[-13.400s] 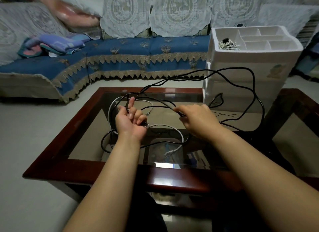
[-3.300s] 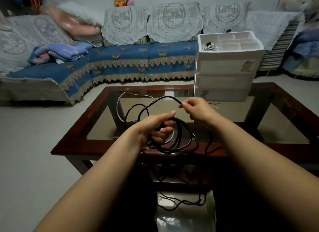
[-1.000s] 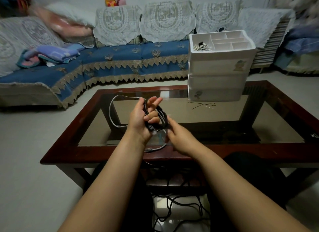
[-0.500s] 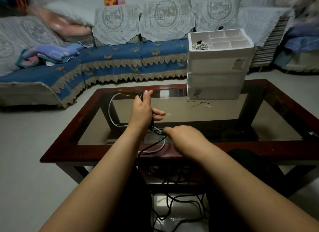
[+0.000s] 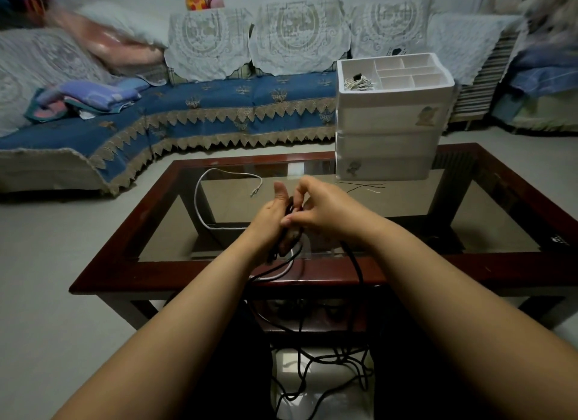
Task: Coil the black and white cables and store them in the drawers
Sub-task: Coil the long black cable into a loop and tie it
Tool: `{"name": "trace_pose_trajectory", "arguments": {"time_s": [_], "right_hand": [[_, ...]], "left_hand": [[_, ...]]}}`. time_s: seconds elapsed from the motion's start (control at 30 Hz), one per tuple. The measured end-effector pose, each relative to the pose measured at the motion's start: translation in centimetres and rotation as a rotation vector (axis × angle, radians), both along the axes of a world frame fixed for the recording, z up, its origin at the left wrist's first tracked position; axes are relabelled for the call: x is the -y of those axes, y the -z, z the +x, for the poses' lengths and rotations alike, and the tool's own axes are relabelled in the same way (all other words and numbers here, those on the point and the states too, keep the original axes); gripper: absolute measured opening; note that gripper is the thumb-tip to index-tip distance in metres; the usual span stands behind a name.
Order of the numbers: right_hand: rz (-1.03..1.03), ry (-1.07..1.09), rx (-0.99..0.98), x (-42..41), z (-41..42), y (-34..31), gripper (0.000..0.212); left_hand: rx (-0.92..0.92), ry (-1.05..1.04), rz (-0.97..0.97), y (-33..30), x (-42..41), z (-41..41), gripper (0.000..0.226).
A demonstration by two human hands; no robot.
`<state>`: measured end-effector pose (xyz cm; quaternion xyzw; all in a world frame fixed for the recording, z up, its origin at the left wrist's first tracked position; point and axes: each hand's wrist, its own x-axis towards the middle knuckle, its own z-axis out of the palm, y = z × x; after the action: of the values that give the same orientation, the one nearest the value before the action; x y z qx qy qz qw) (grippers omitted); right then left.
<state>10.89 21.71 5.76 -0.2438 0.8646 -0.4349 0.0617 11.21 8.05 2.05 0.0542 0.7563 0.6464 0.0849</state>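
Your left hand (image 5: 271, 219) is curled round a bundle of the black cable (image 5: 352, 263), thumb pointing up, held above the near middle of the table (image 5: 194, 268). Your right hand (image 5: 325, 205) sits just beside it, touching, with thumb and fingers pinching a strand of the same black cable at the top of the bundle. From your hands the black cable drops over the near edge of the table and lies in loose tangles on the floor between your arms. The white cable (image 5: 203, 197) lies on the glass to the left of your hands, looping toward the far side, with one end near the middle of the table and another stretch passing under your left hand to the near rim. The white drawers (image 5: 387, 131) stand on the far right of the table, all closed, with a small coiled bundle in the left compartment of the open tray on top. A few thin wire bits (image 5: 362, 186) lie just in front of the drawers.
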Motion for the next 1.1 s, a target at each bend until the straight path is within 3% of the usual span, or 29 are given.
{"name": "trace_pose_trajectory", "arguments": {"time_s": [0.1,0.17,0.27,0.37,0.53,0.7,0.9,1.0,1.1], "right_hand": [[-0.189,-0.087,0.268,-0.9,-0.8,-0.5,0.027],[-0.253,-0.18,0.362,-1.8,-1.4,-0.6,0.029],[-0.192,-0.148,0.232,-2.3,-1.9,-0.1,0.029],[-0.223,-0.002,0.054,-2.1,-2.2,0.6,0.022],[-0.182,-0.107,0.288,-2.4,-2.0,1.7,0.054],[-0.653,-0.059,0.61,-1.6,-1.2,3.4,0.038],[-0.879,-0.092,0.752,-0.8,-1.4,4.5,0.038],[-0.812,-0.13,0.75,-1.1,-1.7,4.4,0.041],[-0.55,-0.159,0.584,-2.0,-1.8,3.6,0.059]], "left_hand": [[0.126,0.118,0.047,-0.2,0.0,0.2,0.083],[0.172,0.186,0.094,-0.5,0.8,0.1,0.073],[0.237,0.3,0.279,-0.9,2.5,-0.3,0.046],[0.321,0.443,0.503,-1.0,2.9,-0.4,0.037],[0.404,0.503,0.701,-1.0,2.3,-0.6,0.045],[0.394,0.39,0.647,-0.8,2.1,-0.6,0.05],[0.456,0.563,0.885,0.4,2.0,-0.5,0.044],[0.437,0.597,0.928,0.7,2.2,-0.4,0.039],[0.425,0.621,0.935,1.0,2.5,-0.3,0.04]]}}
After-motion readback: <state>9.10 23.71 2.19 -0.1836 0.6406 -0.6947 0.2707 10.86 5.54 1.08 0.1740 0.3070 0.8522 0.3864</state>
